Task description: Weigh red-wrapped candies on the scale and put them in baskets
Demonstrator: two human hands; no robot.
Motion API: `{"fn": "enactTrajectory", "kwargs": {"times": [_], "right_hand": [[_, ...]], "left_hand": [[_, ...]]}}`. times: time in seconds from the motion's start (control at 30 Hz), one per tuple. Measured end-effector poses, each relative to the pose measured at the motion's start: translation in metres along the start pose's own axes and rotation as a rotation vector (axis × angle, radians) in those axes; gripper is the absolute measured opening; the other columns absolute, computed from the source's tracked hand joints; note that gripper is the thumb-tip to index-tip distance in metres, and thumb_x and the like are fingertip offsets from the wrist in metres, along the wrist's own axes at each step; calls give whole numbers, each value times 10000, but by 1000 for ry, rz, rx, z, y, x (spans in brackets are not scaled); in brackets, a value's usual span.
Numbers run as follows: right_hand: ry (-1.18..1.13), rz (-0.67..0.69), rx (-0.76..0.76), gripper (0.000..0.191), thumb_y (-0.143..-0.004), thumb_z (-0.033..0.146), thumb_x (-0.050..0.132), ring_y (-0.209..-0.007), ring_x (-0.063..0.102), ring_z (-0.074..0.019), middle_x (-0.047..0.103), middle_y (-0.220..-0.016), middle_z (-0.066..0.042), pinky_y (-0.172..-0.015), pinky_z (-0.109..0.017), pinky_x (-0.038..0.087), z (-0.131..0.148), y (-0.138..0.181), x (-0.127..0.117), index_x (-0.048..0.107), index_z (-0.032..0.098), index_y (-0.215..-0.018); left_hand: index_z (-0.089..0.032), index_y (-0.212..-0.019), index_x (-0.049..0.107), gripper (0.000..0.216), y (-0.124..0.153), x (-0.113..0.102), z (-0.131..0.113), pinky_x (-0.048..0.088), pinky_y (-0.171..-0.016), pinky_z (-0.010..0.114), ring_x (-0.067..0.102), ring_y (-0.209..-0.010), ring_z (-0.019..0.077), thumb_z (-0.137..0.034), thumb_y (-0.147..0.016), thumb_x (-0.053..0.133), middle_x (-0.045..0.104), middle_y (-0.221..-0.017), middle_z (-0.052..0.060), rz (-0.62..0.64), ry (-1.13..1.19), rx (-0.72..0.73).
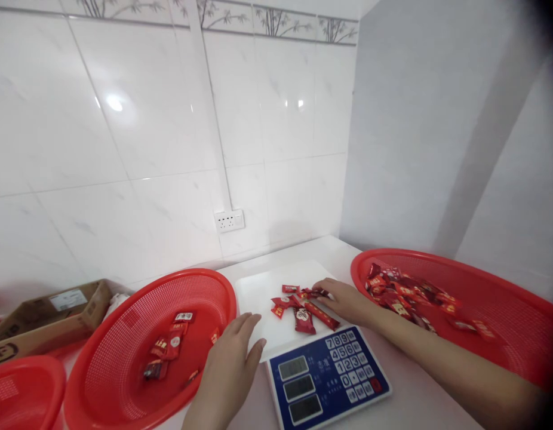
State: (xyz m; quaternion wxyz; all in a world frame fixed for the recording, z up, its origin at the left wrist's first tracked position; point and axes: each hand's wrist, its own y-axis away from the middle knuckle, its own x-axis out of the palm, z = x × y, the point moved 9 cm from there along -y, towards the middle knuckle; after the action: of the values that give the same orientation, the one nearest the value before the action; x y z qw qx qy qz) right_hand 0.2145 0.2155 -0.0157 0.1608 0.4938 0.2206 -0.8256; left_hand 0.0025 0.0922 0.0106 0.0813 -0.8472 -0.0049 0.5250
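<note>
Red candies (pixel 304 321) on scale (pixel 258 289) keyed 0-9

A small heap of red-wrapped sweets (pixel 298 307) lies on the white weighing plate of an electronic scale (pixel 323 376). Most are short and squarish; one is a long thin stick lying slantwise. They bunch toward the plate's right side, some overlapping. The scale's blue front panel shows three grey displays and a white keypad.
</note>
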Motion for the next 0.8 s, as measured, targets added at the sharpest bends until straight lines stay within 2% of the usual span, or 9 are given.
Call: {"fn": "enactTrajectory", "kwargs": {"times": [0.17,0.4,0.67,0.8], "right_hand": [[-54,-13,5,311,-837,332,451,-943,589,-234,629,-1060,-104,-828,-373,453,10,12,-4,607,189,-1066],[-84,0,-89,318,-865,275,396,-999,576,-220,635,-1072,-90,-876,-368,444,23,16,-5,629,202,-1069],[-71,-8,-127,336,-890,313,385,-1061,543,-224,631,-1123,-96,-929,-377,417,41,23,-11,625,190,-1089],[-13,30,-253,295,-880,314,439,-1039,550,-226,659,-1080,-73,-940,-388,392,67,21,0,639,219,-1075]], "left_hand": [[-241,-1273,482,431,1,1,1,387,-987,390,453,-1232,214,-335,-866,374,504,-1342,59,3,-1,4],[-236,-1278,477,435,1,2,-3,384,-991,386,451,-1235,217,-333,-868,369,502,-1345,57,22,-4,2],[-235,-1278,478,431,1,0,-6,375,-997,386,446,-1237,217,-333,-870,377,499,-1348,61,20,-7,4],[-235,-1282,475,433,2,1,-7,380,-991,389,448,-1236,224,-334,-872,376,498,-1350,66,23,-9,8]]}}
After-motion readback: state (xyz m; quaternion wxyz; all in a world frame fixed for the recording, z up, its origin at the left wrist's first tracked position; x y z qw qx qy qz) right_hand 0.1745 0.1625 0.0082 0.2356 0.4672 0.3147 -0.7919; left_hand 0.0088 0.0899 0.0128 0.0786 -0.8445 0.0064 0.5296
